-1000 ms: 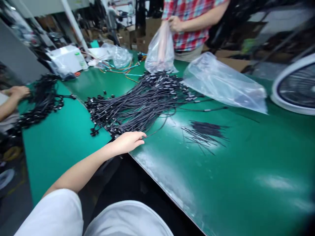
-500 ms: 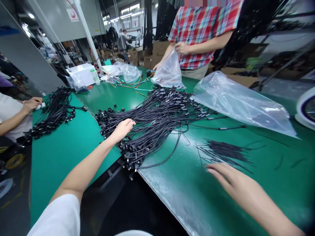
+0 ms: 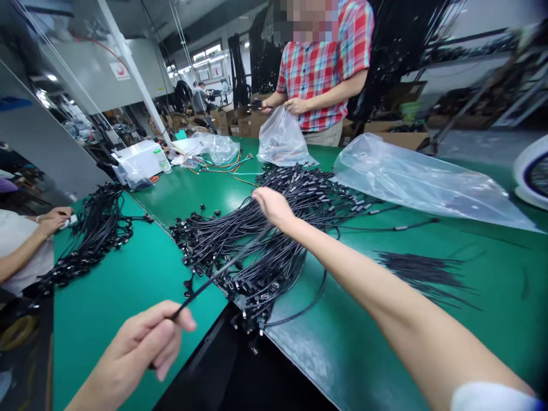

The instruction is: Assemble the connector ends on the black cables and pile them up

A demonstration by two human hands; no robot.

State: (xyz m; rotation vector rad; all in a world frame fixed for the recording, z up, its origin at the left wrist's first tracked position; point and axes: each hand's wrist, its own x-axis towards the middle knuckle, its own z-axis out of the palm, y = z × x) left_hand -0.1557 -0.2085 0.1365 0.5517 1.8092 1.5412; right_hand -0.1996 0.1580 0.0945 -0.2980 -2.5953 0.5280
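Note:
My left hand (image 3: 145,342) is closed around one end of a black cable (image 3: 222,269), low at the front left. From there the cable runs taut up and right to my right hand (image 3: 274,206), whose fingers are curled in over it and partly turned from view. Below and around my right hand lies a big heap of black cables (image 3: 240,228), with small connectors crowding its near left end and grey sleeves at the far right end. Right of my right forearm lies a bundle of thin black strips (image 3: 423,268).
Across the green table (image 3: 342,342), a person in a checked shirt (image 3: 317,85) holds a clear bag (image 3: 282,140). Another plastic bag (image 3: 419,171) lies at right. At left, another person's hands (image 3: 55,220) are beside more black cables (image 3: 98,228). A gap separates the tabletops near me.
My left hand has come back toward me with a cable end. My right hand has moved from beside the thin strips up and left over the cable heap. The view has shifted slightly.

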